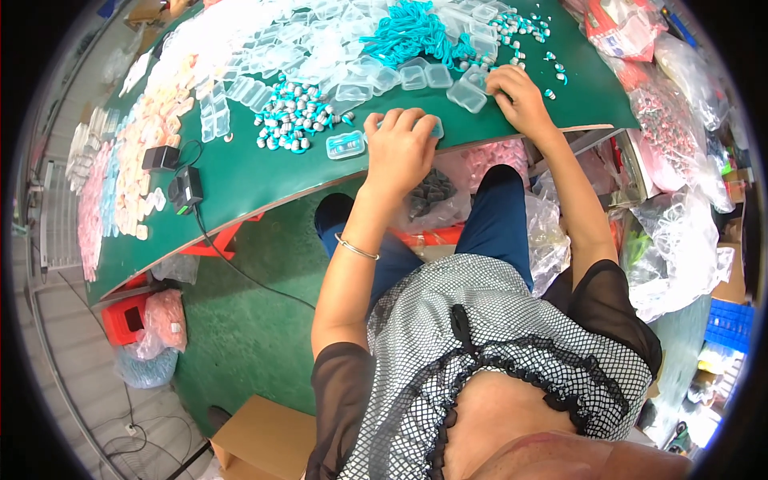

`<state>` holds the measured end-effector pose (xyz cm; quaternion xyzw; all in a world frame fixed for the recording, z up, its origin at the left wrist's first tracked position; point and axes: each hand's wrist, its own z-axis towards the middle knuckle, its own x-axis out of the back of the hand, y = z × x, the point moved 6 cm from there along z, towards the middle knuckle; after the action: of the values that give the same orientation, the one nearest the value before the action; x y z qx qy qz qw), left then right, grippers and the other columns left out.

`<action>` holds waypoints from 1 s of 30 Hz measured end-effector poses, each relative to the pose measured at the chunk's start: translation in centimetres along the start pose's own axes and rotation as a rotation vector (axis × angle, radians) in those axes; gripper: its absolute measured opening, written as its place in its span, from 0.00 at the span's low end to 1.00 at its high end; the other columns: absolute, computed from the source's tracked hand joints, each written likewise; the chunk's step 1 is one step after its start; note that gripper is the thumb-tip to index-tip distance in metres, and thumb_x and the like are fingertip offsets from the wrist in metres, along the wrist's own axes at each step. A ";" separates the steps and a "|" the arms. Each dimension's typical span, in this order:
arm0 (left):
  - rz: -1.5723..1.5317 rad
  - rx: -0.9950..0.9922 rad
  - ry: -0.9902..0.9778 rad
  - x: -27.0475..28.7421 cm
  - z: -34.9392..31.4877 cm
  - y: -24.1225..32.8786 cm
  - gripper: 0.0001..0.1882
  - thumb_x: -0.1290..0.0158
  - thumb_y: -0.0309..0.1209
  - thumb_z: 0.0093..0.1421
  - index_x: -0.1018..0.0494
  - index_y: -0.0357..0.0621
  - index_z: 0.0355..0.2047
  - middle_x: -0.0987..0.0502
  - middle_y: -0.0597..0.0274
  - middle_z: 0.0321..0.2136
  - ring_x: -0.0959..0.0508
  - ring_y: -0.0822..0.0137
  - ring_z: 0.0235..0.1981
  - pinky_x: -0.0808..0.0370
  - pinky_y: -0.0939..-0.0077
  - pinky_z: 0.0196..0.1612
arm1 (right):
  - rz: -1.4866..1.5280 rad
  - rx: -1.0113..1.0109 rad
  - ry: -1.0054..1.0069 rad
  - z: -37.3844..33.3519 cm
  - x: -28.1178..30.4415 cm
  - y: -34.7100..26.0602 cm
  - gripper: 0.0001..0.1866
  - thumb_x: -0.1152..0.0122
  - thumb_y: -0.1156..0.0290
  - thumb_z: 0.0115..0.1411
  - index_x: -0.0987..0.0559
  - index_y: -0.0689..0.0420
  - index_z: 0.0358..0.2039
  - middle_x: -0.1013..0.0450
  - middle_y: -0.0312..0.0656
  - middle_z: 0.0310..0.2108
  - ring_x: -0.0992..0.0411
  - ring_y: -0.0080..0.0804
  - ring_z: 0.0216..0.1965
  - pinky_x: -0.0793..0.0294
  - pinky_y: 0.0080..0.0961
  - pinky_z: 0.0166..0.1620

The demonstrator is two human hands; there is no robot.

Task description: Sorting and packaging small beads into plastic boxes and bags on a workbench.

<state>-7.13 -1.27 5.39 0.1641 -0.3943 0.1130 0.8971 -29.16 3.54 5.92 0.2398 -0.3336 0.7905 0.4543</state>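
My left hand [400, 148] is closed over a small clear plastic case [438, 128] at the table's front edge; the fingers hide most of it. Left of that hand lies another clear case [346, 145] with teal and grey pieces inside. Beyond it is a pile of small grey-and-teal plugs [296, 112]. My right hand [518, 98] has its fingers bent together beside an open clear case [466, 94], and what they hold, if anything, is hidden. More loose plugs [520, 32] are scattered beyond the right hand. A tangle of teal cords [412, 32] rests among many clear cases [320, 40].
The green table [232, 180] carries rows of peach pieces [148, 128] and pink pieces [92, 208] at left. A black adapter [186, 190] trails a cable over the front edge. Filled plastic bags [664, 120] crowd the right side. A cardboard box [264, 436] stands on the floor.
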 end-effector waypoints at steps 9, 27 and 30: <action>-0.048 0.050 -0.047 -0.2 1.6 1.7 0.18 0.37 0.33 0.47 0.24 0.50 0.40 0.23 0.67 0.42 0.26 0.60 0.46 0.37 0.55 0.49 | 0.293 -0.093 -0.110 -0.8 -1.6 0.3 0.13 0.52 0.93 0.43 0.27 0.62 0.26 0.24 0.43 0.39 0.26 0.40 0.41 0.26 0.29 0.41; 0.099 -0.028 0.038 -4.7 2.8 5.0 0.08 0.37 0.34 0.41 0.25 0.50 0.19 0.28 0.67 0.22 0.27 0.63 0.34 0.37 0.57 0.43 | -0.426 -0.267 -0.392 3.7 -4.6 -0.1 0.08 0.38 0.67 0.53 0.19 0.48 0.36 0.23 0.34 0.34 0.26 0.35 0.40 0.37 0.38 0.45; 0.099 -0.002 -0.010 -4.1 2.7 4.5 0.07 0.37 0.33 0.42 0.24 0.50 0.22 0.27 0.65 0.25 0.27 0.62 0.35 0.37 0.58 0.44 | -0.347 -0.217 -0.308 3.4 -4.9 0.2 0.09 0.40 0.69 0.54 0.19 0.49 0.37 0.23 0.34 0.36 0.26 0.37 0.41 0.37 0.39 0.45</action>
<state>-13.19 1.55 5.02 0.1441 -0.4066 0.1562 0.8886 -26.74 -1.75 4.79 0.3609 -0.4356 0.6143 0.5502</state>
